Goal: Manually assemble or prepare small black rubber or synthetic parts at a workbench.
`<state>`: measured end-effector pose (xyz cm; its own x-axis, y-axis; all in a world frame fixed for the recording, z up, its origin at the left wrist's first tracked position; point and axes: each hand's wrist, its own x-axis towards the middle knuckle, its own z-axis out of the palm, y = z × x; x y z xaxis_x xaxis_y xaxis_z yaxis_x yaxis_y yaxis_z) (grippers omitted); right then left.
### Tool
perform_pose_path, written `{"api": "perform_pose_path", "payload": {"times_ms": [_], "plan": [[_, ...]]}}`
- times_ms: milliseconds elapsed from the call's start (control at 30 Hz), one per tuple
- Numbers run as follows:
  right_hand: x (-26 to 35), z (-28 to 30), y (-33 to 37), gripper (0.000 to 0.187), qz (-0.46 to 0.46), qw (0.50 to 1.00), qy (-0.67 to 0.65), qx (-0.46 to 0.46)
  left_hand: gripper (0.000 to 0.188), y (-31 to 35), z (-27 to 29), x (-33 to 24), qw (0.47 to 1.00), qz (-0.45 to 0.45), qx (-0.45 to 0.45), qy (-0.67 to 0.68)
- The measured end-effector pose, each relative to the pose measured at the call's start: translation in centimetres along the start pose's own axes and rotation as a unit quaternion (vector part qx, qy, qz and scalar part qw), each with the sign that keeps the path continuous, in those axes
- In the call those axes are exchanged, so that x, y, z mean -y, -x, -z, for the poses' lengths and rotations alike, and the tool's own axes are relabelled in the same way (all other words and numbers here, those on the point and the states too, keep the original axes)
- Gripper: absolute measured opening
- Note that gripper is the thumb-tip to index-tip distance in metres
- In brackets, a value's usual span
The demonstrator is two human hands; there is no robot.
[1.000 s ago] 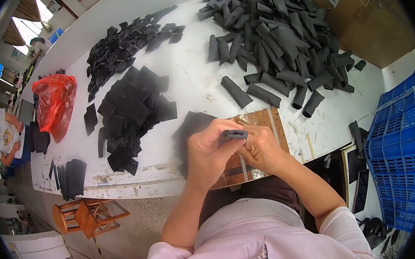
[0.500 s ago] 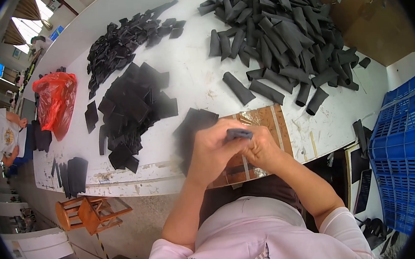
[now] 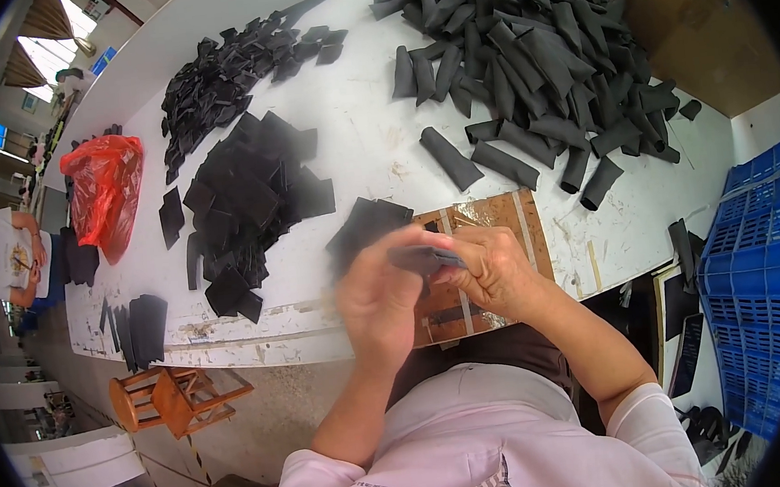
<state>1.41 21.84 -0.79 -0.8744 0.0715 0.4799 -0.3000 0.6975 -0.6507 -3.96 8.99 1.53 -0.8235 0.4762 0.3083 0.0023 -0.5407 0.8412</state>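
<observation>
Above the front edge of the table, my right hand (image 3: pixel 501 271) is closed on one end of a dark grey rolled piece of soft sheet (image 3: pixel 417 259). My left hand (image 3: pixel 378 293), a little smeared by motion, curls around the piece's other side, its fingers over the top. How the piece is folded inside my hands is hidden. Below them lies a brown board (image 3: pixel 532 254) with pale strips across it. A small stack of flat dark sheets (image 3: pixel 366 225) sits just beyond my left hand, partly covered by it.
Several dark rolled tubes (image 3: pixel 532 64) form a heap at the far right, beside a cardboard box (image 3: pixel 686 23). Flat black pieces (image 3: pixel 246 186) are piled on the left, near a red plastic bag (image 3: pixel 106 194). Blue crates (image 3: pixel 755 286) stand at right. A wooden stool (image 3: pixel 176 397) and another person (image 3: pixel 16 258) are at left.
My left hand has shifted left and turned, its fingers now reaching over the rolled piece. The piece has tilted toward the left. My right hand keeps its hold, moving only slightly.
</observation>
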Motion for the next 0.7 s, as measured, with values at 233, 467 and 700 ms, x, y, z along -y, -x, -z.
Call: {"api": "perform_pose_path", "payload": {"times_ms": [233, 467, 700], "plan": [[0.3, 0.8, 0.3, 0.017, 0.010, 0.999, -0.033, -0.005, 0.015, -2.4, -1.0, -2.6, 0.970, 0.047, 0.152, -0.184], [-0.1, 0.3, 0.4, 0.022, -0.029, 0.999, -0.021, 0.017, 0.015, -1.4, -1.2, -1.4, 0.961, 0.029, 0.061, -0.268], [1.8, 2.9, -1.4, 0.029, 0.002, 0.998, 0.038, 0.058, 0.016, -0.7, -0.3, -2.2, 0.991, 0.009, -0.062, 0.120]]}}
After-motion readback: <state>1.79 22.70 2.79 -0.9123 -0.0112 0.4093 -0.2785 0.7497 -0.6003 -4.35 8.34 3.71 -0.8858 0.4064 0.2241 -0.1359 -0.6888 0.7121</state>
